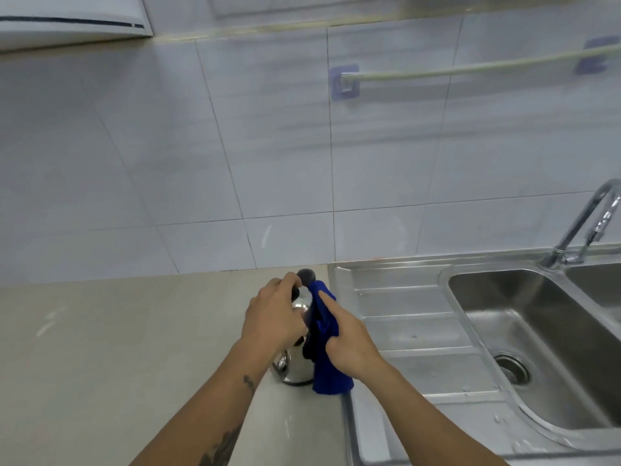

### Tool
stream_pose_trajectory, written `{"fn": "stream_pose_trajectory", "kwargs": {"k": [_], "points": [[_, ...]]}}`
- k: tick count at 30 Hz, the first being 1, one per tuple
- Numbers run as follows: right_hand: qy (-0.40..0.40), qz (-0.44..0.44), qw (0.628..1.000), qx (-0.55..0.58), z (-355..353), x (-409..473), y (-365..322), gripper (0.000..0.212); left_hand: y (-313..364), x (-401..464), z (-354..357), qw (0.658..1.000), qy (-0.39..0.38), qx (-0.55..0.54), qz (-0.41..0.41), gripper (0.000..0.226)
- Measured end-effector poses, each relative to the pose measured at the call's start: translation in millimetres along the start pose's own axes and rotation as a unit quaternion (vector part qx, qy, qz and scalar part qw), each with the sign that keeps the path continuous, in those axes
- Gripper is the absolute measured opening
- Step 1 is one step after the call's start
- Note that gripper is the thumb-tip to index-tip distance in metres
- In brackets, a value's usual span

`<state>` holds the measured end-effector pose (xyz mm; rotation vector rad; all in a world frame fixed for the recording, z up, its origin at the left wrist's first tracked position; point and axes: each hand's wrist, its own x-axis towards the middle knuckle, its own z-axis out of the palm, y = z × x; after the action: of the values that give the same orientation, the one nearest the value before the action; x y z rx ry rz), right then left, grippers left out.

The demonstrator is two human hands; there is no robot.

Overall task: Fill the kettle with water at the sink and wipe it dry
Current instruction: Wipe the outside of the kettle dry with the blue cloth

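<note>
Two bare forearms reach up from the bottom edge of the head view, the left one marked with dark tattoos. Left hand (274, 319) has its grip closed over the top of the shiny round stainless-steel kettle (295, 366), fingers curled around the black handle; a dark rounded knob (305, 274) shows just beyond the knuckles. Right hand (349, 348) holds a deep blue cloth (331, 378) in a closed grip, forefinger stretched out along the fabric, pressing it against the kettle's right side. Cloth hangs down to the pale beige table (100, 348), where the kettle stands close to the edge of the steel sink (416, 331).

Most of the kettle is hidden behind the hands and cloth; only a lower patch of its mirror-bright body and a dark base rim show. Whether it holds water cannot be told. At the right, the chrome tap (586, 220) is cut off by the frame, and the wall rail (470, 67) is blurred.
</note>
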<state>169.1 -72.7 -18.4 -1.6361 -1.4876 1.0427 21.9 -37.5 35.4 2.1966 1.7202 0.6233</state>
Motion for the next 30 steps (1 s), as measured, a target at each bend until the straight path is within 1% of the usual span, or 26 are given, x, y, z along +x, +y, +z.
{"fn": "stream_pose_trajectory", "kwargs": {"k": [4, 6, 9, 12, 15, 18, 20, 24, 26, 28, 30], "points": [[0.010, -0.038, 0.999, 0.027, -12.4, 4.3, 0.9, 0.092, -4.0, 8.8, 6.5, 0.998, -0.010, -0.060, 0.028, 0.039], [0.001, -0.044, 0.999, 0.011, -14.4, 8.0, 1.4, 0.090, -2.4, 4.7, 17.7, 0.997, 0.024, -0.060, 0.040, 0.042], [-0.009, -0.057, 0.998, -0.019, -10.9, 15.9, 6.9, 0.091, -1.5, -8.9, 45.2, 0.994, 0.102, -0.013, 0.030, 0.053], [-0.023, -0.066, 0.997, -0.033, -8.7, 23.0, 14.1, 0.092, -5.3, -11.7, 60.8, 0.991, 0.130, 0.000, 0.032, 0.053], [-0.049, -0.021, 0.998, -0.024, -12.7, 30.6, 21.7, 0.091, -8.8, -6.8, 58.2, 0.990, 0.143, 0.002, 0.020, 0.049], [-0.069, 0.018, 0.997, -0.023, -12.8, 35.6, 27.3, 0.089, -11.0, -6.6, 52.6, 0.987, 0.158, -0.012, 0.037, 0.048], [-0.055, 0.013, 0.998, -0.013, -11.0, 37.3, 25.8, 0.088, -15.6, -4.5, 49.7, 0.986, 0.155, -0.029, 0.049, 0.049], [-0.002, -0.049, 0.999, -0.004, -3.1, 37.6, 14.1, 0.081, -31.7, 4.8, 42.8, 0.987, 0.131, -0.061, 0.071, 0.052], [0.009, -0.066, 0.998, -0.010, 6.3, 37.0, 16.6, 0.085, -36.6, 9.2, 37.7, 0.987, 0.122, -0.082, 0.071, 0.053], [0.006, -0.054, 0.998, -0.010, 15.2, 36.8, 28.6, 0.090, -38.7, 13.0, 33.3, 0.986, 0.115, -0.103, 0.062, 0.054], [-0.010, -0.004, 1.000, 0.003, 18.1, 36.9, 39.3, 0.089, -40.1, 14.8, 31.0, 0.987, 0.105, -0.113, 0.050, 0.054]]}}
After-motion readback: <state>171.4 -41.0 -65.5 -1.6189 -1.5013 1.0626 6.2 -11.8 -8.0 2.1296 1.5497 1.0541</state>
